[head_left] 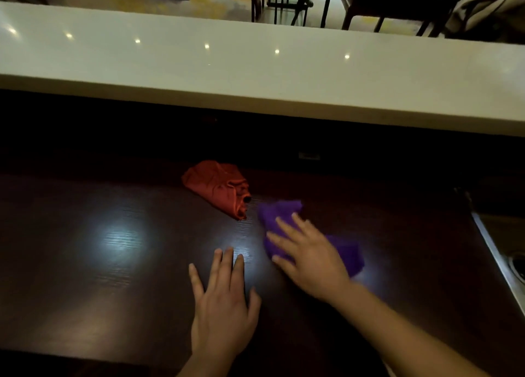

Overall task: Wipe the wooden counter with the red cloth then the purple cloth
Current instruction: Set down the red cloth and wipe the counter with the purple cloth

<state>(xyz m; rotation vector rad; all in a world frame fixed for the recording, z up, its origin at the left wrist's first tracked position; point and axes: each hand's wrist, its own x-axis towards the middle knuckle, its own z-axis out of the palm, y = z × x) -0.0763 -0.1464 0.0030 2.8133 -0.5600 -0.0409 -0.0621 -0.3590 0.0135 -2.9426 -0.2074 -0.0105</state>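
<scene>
Meanwhile my right hand [309,259] lay flat, fingers spread, pressing the purple cloth [345,253] onto the dark bench [113,263], grasping nothing. My left hand [223,305] rested open on the wood just beside it. I saw the red cloth [218,188] crumpled behind, near the purple one.

Red cloth [217,188] crumpled; purple cloth [279,215] (flattened) beside.

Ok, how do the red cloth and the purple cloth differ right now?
The red cloth lies bunched with no hand on it; the purple cloth is spread flatter under the right hand. The red cloth sits farther back on the wooden counter, the purple cloth nearer and to its right. Both rest on the counter; the left hand holds neither.
</scene>
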